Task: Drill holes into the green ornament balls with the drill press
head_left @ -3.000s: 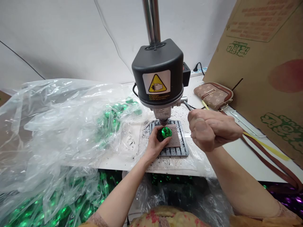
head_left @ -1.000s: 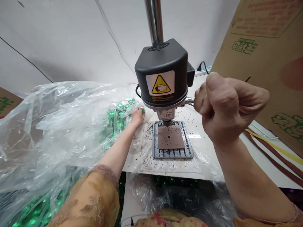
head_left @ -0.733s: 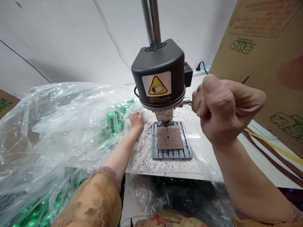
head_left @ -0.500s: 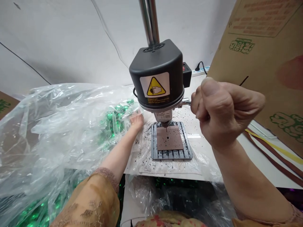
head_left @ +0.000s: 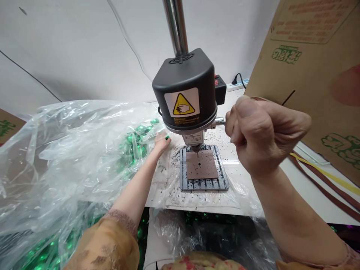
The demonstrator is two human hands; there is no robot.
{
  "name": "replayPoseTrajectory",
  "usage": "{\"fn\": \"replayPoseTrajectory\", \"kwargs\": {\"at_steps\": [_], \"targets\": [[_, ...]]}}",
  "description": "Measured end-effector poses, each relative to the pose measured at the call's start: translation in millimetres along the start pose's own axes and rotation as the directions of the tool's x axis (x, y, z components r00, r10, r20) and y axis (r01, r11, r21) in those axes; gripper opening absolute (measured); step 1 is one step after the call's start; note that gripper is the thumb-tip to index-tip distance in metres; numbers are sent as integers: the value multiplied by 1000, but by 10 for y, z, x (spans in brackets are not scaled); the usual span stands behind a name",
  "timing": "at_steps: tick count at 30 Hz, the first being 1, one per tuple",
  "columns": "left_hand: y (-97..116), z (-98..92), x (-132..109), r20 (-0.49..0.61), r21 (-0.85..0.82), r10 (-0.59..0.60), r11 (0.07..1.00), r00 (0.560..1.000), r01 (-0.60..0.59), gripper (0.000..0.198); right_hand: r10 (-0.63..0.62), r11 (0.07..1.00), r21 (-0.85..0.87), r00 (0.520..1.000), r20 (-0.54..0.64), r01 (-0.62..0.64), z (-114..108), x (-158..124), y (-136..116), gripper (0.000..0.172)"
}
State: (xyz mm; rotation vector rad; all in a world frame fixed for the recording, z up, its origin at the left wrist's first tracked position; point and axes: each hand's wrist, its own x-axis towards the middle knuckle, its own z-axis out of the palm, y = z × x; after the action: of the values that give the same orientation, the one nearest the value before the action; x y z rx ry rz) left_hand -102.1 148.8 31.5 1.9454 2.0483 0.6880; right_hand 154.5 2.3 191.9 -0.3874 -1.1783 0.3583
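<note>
A small bench drill press (head_left: 182,84) with a black motor housing stands in the middle. My right hand (head_left: 261,131) is a closed fist around its feed lever (head_left: 220,121), right of the housing. Left of the drill's base, my left hand (head_left: 161,142) pinches a small shiny green piece (head_left: 167,137), its kind unclear. More shiny green pieces (head_left: 137,140) lie beside that hand, partly under clear plastic. Below the drill chuck (head_left: 197,147), a brown board (head_left: 206,168) with a small dark hole rests on the slotted grey base plate (head_left: 225,184).
Crumpled clear plastic sheeting (head_left: 75,150) covers the table's left side. A big cardboard box (head_left: 315,86) stands at the right, with brown and yellow straps (head_left: 337,182) beside it. Dark shavings surround the base. A power strip (head_left: 237,85) sits behind the drill.
A green piece now shows at my left hand's fingertips, where none was visible before. My right hand stays on the lever. The view has shifted slightly.
</note>
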Motion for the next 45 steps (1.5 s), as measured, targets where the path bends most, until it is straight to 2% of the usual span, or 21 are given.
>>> {"fn": "replayPoseTrajectory", "kwargs": {"at_steps": [5,8,10,12,14,15,17,19,22,25,32,36,40,45], "targets": [[-20,-272,-334,171,-90,43,996,984,-28,26,7,1000,9,1000,11,-7,-8,2,-4,49],[44,-385,-657,147,-351,91,936,985,-34,36,-26,999,34,1000,14,25,-8,1,16,48],[123,-408,-874,114,-631,43,775,993,40,44,-49,997,56,999,12,48,-6,-2,31,47],[218,-391,-1049,173,-829,-28,536,985,160,48,-50,997,62,999,4,49,-4,-7,37,46],[312,-344,-1162,260,-910,-55,321,964,263,48,-38,998,54,999,0,38,-6,-13,37,46],[354,-313,-1198,278,-928,-61,241,959,285,47,-29,999,45,1000,-2,29,-9,-16,36,47],[426,-242,-1243,266,-948,-70,164,961,274,45,-13,1000,25,1000,6,13,-17,-20,37,48],[483,-165,-1274,212,-954,-65,202,975,221,46,-15,1000,10,1000,17,15,-26,-22,46,50],[544,-37,-1324,119,-931,-14,347,993,116,50,-46,999,12,998,31,46,-34,-21,65,50],[570,99,-1375,91,-899,64,434,994,55,52,-34,999,7,999,34,34,-31,-15,69,51],[551,322,-1419,116,-864,166,502,979,17,56,-25,1000,-11,999,37,25,-32,-3,65,55],[569,345,-1386,82,-835,234,547,969,-61,58,-50,998,32,997,54,49,-43,-8,56,52],[589,336,-1375,71,-752,300,642,951,-146,56,-6,1000,25,998,65,4,-54,-17,30,50],[609,349,-1431,44,-723,339,660,940,-204,54,-21,999,29,996,84,19,-61,-7,16,50]]}}
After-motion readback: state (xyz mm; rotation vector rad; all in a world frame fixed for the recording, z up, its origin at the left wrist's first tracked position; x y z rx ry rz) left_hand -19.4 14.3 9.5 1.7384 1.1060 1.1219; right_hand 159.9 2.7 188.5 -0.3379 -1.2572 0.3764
